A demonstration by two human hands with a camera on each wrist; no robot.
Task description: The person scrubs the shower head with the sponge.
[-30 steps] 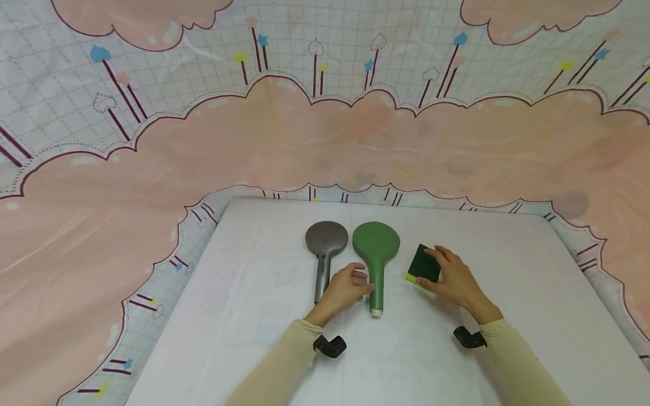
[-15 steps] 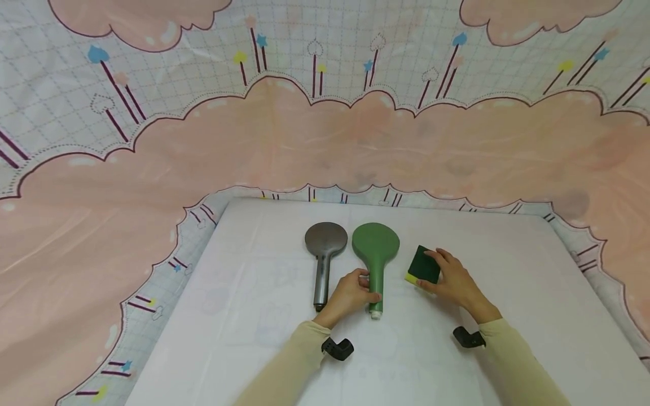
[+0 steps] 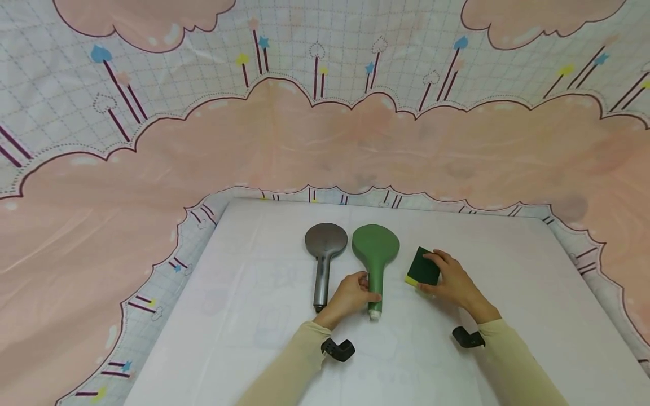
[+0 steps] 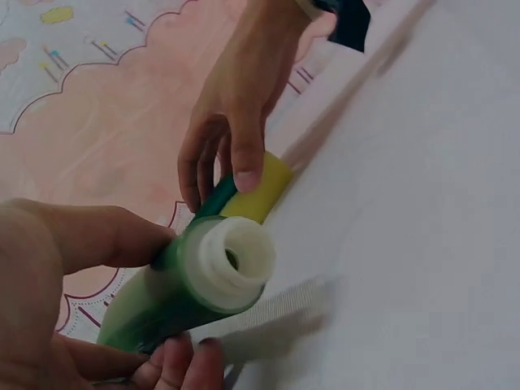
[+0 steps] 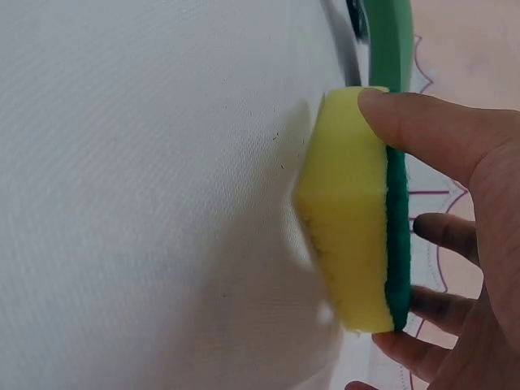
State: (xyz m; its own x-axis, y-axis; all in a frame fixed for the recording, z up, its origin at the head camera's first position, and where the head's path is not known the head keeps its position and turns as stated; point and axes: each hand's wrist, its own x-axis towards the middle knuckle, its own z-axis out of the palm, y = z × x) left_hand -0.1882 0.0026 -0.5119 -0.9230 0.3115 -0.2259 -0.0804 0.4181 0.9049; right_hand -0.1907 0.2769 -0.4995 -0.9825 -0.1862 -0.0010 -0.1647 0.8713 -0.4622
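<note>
My left hand (image 3: 349,297) grips the handle of a green shower head (image 3: 376,241) lying on the white table. Its pale threaded end with an open hole (image 4: 240,258) faces the left wrist camera, thumb on one side and fingertips on the other. To the left lies a grey shower head (image 3: 326,241), its handle end close to my left wrist. With thumb and fingers, my right hand (image 3: 453,280) holds a sponge (image 3: 422,267) by its edges. The sponge's yellow foam (image 5: 349,203) faces the table, and its dark green scouring layer (image 5: 397,244) is on top.
The white tabletop (image 3: 244,349) spreads around both hands. Behind and beside it hangs a cloth (image 3: 325,146) printed with pink clouds. Each wrist wears a black camera mount (image 3: 338,350).
My left hand has moved slightly right and toward me, from beside the green shower head to holding its handle. My right hand stays on the sponge.
</note>
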